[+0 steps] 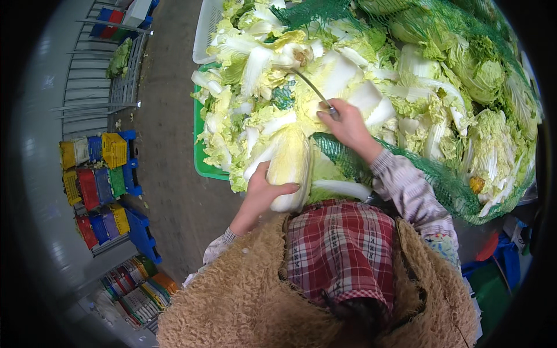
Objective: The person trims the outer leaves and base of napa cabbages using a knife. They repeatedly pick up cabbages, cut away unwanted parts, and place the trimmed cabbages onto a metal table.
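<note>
My left hand (261, 195) is closed around the lower end of a pale napa cabbage (290, 167), its thumb across the front near the white base. Farther forward and to the right, my right hand (346, 124) grips the handle of a knife (315, 88). The narrow, curved blade points away to the upper left, over loose cabbage leaves, its tip near a browned cut stem end (300, 55). White and yellow leaves (339, 71) lie heaped around both hands. Green netting (337, 145) runs under my right wrist.
A green plastic crate (199, 156) and a white crate (204, 35) stand under the heap's left side. More cabbages (491, 152) lie in netting at right. Stacked coloured crates (89, 189), blue pallets (141, 232) and a metal rack (126, 87) stand left, across the floor (174, 108).
</note>
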